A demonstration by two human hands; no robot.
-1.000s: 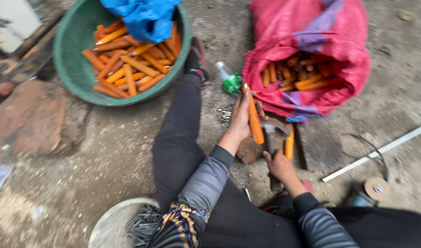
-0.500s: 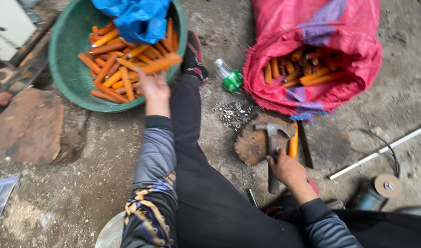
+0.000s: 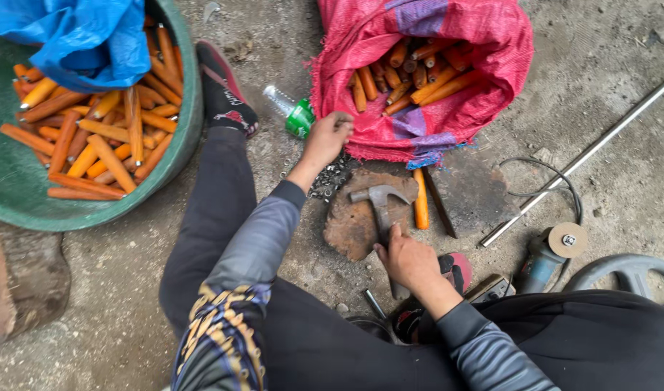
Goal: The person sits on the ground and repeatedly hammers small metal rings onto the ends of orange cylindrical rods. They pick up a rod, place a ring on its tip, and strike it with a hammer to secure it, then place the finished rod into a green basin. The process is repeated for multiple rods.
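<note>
My left hand [image 3: 327,137] reaches to the lower rim of a red woven sack [image 3: 484,80] that holds several orange wooden handles [image 3: 408,76]; its fingers touch the sack's edge and nothing shows in them. My right hand [image 3: 408,261] grips the shaft of a claw hammer [image 3: 379,199], whose head rests on a rusty flat block [image 3: 357,221]. One orange handle [image 3: 421,199] lies beside the block. A green basin [image 3: 169,156] at the left is filled with more orange handles [image 3: 104,141].
A blue plastic bag [image 3: 71,40] lies in the basin. A small green bottle [image 3: 292,112] sits by my foot. An angle grinder [image 3: 552,253] with its cable, a long metal rod [image 3: 585,156] and a dark flat bar [image 3: 440,210] lie at the right. A brown rock [image 3: 20,279] sits at lower left.
My left hand dropped an orange handle into the green basin, then swung right to the red sack's edge. My right hand has stayed on the hammer.
</note>
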